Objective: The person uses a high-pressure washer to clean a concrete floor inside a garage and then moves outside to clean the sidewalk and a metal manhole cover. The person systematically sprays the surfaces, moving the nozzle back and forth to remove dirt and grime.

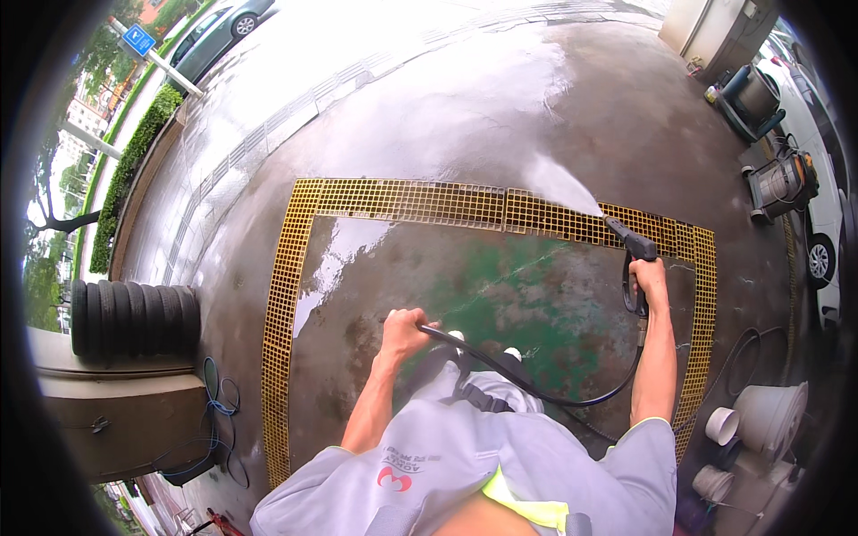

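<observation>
Black pistol-shaped spray gun (633, 238): it is ahead on your right, nozzle seen against the yellow grid floor grating (402, 200), jetting white water (568, 187) forward and left.
Your right hand (649, 273): it is wrapped around the gun's handle.
Your left hand (407, 331): it grasps the flexible black hose (581, 403), which sags across your front.
Left side: black rubber tyres (134, 320) stand in a row.

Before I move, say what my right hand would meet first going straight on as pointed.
Your right hand grips the spray gun; beyond it the way looks free. The yellow grating seems to lie below, though depth is unclear.
</observation>
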Demonstrator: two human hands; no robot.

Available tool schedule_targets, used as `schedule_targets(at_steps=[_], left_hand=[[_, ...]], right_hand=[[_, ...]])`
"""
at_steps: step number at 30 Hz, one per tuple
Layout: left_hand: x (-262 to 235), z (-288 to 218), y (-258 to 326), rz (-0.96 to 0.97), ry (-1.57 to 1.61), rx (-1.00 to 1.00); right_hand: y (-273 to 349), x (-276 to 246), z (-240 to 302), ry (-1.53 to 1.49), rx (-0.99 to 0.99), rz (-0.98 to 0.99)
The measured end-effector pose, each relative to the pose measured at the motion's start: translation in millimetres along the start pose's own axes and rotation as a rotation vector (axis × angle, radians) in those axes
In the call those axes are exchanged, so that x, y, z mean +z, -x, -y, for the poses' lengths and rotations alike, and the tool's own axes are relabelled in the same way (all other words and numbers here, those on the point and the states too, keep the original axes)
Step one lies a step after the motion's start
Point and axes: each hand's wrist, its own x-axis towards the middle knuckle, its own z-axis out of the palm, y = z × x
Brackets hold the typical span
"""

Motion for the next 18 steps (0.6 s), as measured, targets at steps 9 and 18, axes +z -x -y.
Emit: schedule_targets(at_steps=[9, 18], left_hand=[[15.4, -57.4, -0.2, 0.071, -0.006, -0.082], [35.1, -97.3, -16.2, 0.019, 0.015, 0.001]], right_hand=[[-22.5, -142.5, -60.3, -0.211, 0.105, -0.319], [-26.0, -142.8, -26.0, -0.139, -0.092, -0.145]])
